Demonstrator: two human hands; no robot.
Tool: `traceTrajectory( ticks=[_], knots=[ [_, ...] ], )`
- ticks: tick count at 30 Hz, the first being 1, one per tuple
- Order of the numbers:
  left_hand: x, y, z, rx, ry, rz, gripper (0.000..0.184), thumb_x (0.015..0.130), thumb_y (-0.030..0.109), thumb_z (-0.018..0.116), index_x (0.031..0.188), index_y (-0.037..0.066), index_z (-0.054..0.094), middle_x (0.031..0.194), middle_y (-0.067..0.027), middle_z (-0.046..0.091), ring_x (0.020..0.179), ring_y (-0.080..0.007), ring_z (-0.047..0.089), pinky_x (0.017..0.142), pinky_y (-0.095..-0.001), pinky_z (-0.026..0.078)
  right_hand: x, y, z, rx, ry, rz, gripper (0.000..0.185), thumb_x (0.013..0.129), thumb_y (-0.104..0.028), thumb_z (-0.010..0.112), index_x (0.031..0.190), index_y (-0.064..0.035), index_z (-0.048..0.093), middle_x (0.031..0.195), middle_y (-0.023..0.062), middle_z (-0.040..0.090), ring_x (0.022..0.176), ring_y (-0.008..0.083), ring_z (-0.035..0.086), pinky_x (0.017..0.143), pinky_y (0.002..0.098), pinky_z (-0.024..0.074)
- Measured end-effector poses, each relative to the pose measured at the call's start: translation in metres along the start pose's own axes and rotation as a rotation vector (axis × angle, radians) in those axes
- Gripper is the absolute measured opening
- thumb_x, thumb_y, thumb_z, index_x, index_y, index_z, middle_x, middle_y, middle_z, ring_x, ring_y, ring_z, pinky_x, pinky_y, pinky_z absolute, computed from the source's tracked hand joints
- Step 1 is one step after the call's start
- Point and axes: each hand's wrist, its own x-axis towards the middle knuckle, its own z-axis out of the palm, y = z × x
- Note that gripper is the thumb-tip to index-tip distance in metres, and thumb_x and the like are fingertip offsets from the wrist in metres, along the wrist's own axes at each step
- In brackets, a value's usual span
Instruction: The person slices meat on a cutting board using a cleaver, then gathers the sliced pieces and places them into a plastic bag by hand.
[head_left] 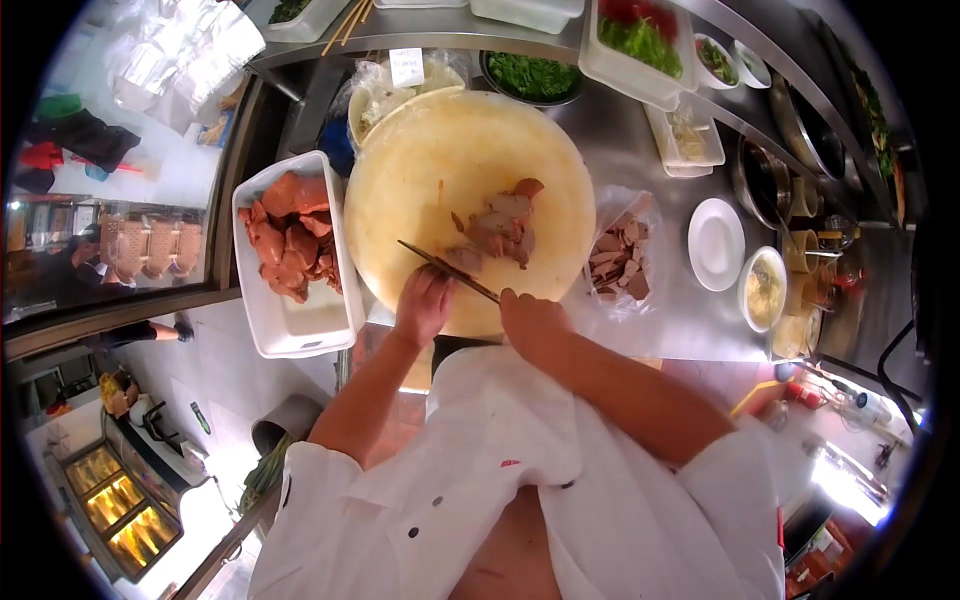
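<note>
My right hand (533,318) is closed round the handle of a knife (462,275), whose dark blade points up and left over a round, pale yellow cutting board (470,140). Beside the blade, on its near side, my left hand (425,303) has its fingers curled in. Whatever lies under those fingers is hidden. Just beyond the knife, a loose pile of sliced meat (497,230), which looks like liver, rests on the board. A white tub (310,335) left of the board holds larger reddish-brown pieces of similar meat (290,230).
Right of the board, a clear plastic bag (622,245) contains more slices. Farther right are a white plate (716,245) and a bowl of yellowish food (764,290). Chopped greens (533,76) fill a bowl behind the board. A steel shelf (420,35) with food containers runs along the back.
</note>
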Motion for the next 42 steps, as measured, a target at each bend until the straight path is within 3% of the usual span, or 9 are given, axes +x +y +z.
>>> traceTrajectory(
  ticks=[5,11,14,18,23,26,32,35,42],
  knots=[
    [0.012,0.004,-0.006,-0.033,0.017,0.022,0.013,0.091,0.002,0.073,0.103,0.002,0.068,0.107,-0.0136,0.068,0.097,-0.0375,0.066,0.084,-0.0467,0.057,0.011,0.02,-0.013,0.058,-0.022,-0.04,0.021,0.101,-0.016,0.059,0.116,-0.0033,0.054,0.102,0.0196,0.074,0.091,0.0428,0.075,0.079,0.0515,0.0609],
    [0.006,0.006,-0.005,-0.017,0.037,-0.012,0.015,0.091,0.002,0.073,0.105,0.003,0.069,0.108,-0.0126,0.068,0.097,-0.0369,0.066,0.085,-0.0458,0.057,-0.022,0.001,-0.03,-0.042,-0.001,-0.053,0.016,0.1,-0.012,0.056,0.113,-0.003,0.053,0.099,0.0199,0.074,0.09,0.0401,0.076,0.078,0.0519,0.0605],
    [0.008,0.007,-0.006,-0.003,0.045,-0.011,0.014,0.092,0.003,0.072,0.106,0.003,0.069,0.108,-0.0129,0.068,0.098,-0.0376,0.066,0.085,-0.0463,0.057,-0.023,-0.008,-0.027,-0.013,-0.004,-0.026,0.018,0.105,-0.017,0.049,0.111,-0.0008,0.054,0.096,0.0222,0.073,0.087,0.0425,0.074,0.077,0.0528,0.0597],
    [-0.001,0.004,-0.004,0.007,0.005,-0.068,0.014,0.093,0.006,0.072,0.106,0.004,0.07,0.109,-0.0138,0.068,0.099,-0.0381,0.067,0.084,-0.0474,0.057,-0.004,0.006,0.005,0.019,0.022,-0.023,0.019,0.106,-0.019,0.048,0.111,-0.0014,0.054,0.098,0.0225,0.074,0.089,0.0432,0.074,0.079,0.0541,0.0594],
    [0.004,0.004,-0.006,0.048,0.032,-0.041,0.013,0.092,0.007,0.072,0.105,0.004,0.07,0.107,-0.0135,0.069,0.098,-0.0377,0.067,0.086,-0.0474,0.057,0.003,0.018,-0.009,0.053,-0.004,-0.043,0.021,0.108,-0.022,0.046,0.11,-0.0025,0.055,0.098,0.0228,0.074,0.09,0.0437,0.074,0.08,0.0563,0.0584],
    [0.0,0.003,-0.003,-0.015,0.068,-0.068,0.012,0.092,0.006,0.072,0.103,0.004,0.071,0.106,-0.0131,0.069,0.098,-0.0372,0.068,0.086,-0.047,0.057,-0.014,0.006,-0.03,0.046,-0.019,-0.037,0.017,0.098,-0.011,0.058,0.112,-0.0023,0.053,0.098,0.0207,0.074,0.09,0.0422,0.076,0.079,0.0514,0.0608],
    [-0.005,-0.003,0.001,0.023,0.046,-0.072,0.013,0.09,0.006,0.072,0.103,0.004,0.07,0.107,-0.0136,0.069,0.101,-0.0368,0.067,0.087,-0.0464,0.057,-0.016,-0.006,-0.012,-0.023,-0.006,-0.016,0.015,0.1,-0.011,0.055,0.112,-0.0022,0.055,0.099,0.0203,0.074,0.09,0.0413,0.076,0.078,0.0514,0.0612],
    [-0.001,0.003,-0.005,-0.004,0.022,-0.119,0.012,0.091,0.007,0.071,0.103,0.003,0.07,0.107,-0.0141,0.069,0.102,-0.0374,0.067,0.088,-0.0461,0.057,0.0,0.015,0.016,-0.064,0.042,-0.035,0.015,0.101,-0.013,0.055,0.111,-0.0028,0.055,0.096,0.0202,0.074,0.088,0.0408,0.077,0.078,0.051,0.0611],
    [-0.003,0.005,-0.011,-0.103,0.015,-0.123,0.017,0.091,0.003,0.069,0.108,0.003,0.068,0.111,-0.0159,0.07,0.105,-0.0396,0.067,0.09,-0.0456,0.056,-0.014,0.029,-0.011,0.08,0.156,-0.067,0.017,0.106,-0.022,0.051,0.109,-0.0058,0.056,0.092,0.016,0.075,0.082,0.039,0.075,0.075,0.052,0.0599]
  ],
)
